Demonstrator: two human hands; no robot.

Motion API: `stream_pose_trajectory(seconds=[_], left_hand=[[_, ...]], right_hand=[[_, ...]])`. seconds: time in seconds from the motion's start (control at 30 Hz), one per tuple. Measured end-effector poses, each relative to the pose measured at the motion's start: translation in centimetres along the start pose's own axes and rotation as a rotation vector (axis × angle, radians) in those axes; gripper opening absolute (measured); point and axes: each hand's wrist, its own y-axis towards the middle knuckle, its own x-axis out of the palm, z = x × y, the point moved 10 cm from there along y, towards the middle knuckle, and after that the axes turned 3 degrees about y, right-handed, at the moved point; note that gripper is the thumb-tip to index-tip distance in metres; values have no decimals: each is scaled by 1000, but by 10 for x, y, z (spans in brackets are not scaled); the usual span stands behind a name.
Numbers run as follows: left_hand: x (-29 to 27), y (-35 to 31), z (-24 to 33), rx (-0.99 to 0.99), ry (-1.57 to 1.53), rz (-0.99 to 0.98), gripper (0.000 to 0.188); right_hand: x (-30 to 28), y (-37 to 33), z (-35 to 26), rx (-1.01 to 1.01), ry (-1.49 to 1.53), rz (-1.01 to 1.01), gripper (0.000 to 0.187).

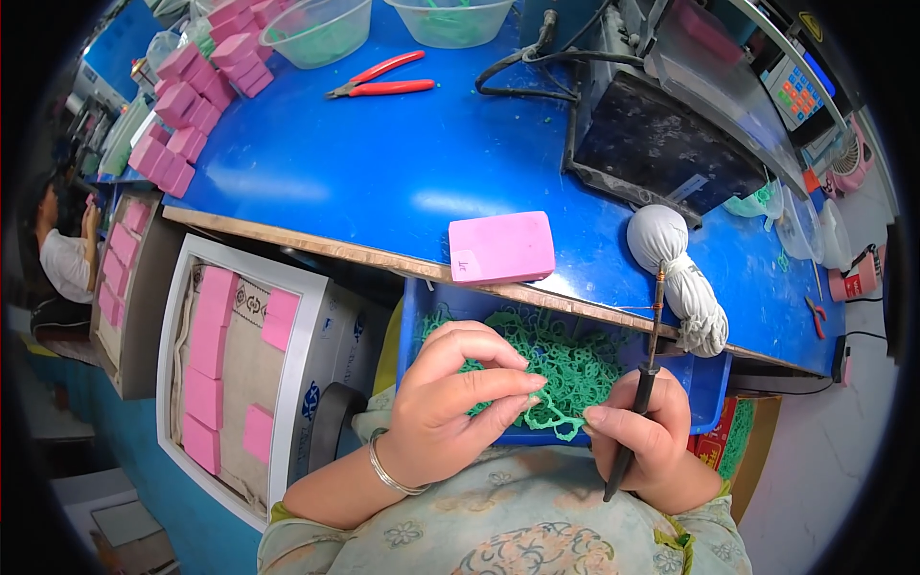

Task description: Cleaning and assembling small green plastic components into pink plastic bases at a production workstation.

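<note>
My left hand pinches one end of a thin, knobbly green wax-like strand between thumb and fingers. My right hand has its thumb and finger at the strand's other end. That same hand also grips a slim black-handled tool, whose brownish metal shaft points up toward a tied bundle of white cloth. Beneath both hands a blue tray is heaped with tangled green pieces. On the table's front edge lies a pink block, just beyond the tray.
Red-handled cutters lie on the blue table, near two clear bowls. Pink blocks are stacked at the far left and in a box. A dark machine stands right. Another person sits left.
</note>
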Motion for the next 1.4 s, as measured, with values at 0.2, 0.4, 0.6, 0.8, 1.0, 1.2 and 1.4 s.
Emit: stream_pose_trajectory(seconds=[0.2, 0.4, 0.6, 0.8, 1.0, 1.2, 1.4], left_hand=[[-1, 0, 2, 12, 5, 1, 27], [-2, -1, 4, 24, 11, -10, 28], [-2, -1, 5, 31, 6, -11, 27], [-1, -1, 5, 19, -11, -9, 27], [-2, -2, 4, 25, -13, -5, 27], [-4, -3, 2, -47, -80, 79, 33], [-3, -1, 13, 73, 107, -14, 35]], right_hand=[[-1, -2, 3, 1, -16, 12, 35], [-1, -2, 5, 6, -22, 31, 35], [-1, -2, 6, 13, -25, 18, 34], [0, -2, 8, 26, -34, 9, 33], [1, -1, 8, 29, -34, 9, 31], [1, 0, 12, 82, -60, 30, 27], [7, 4, 16, 107, -73, -44, 24]])
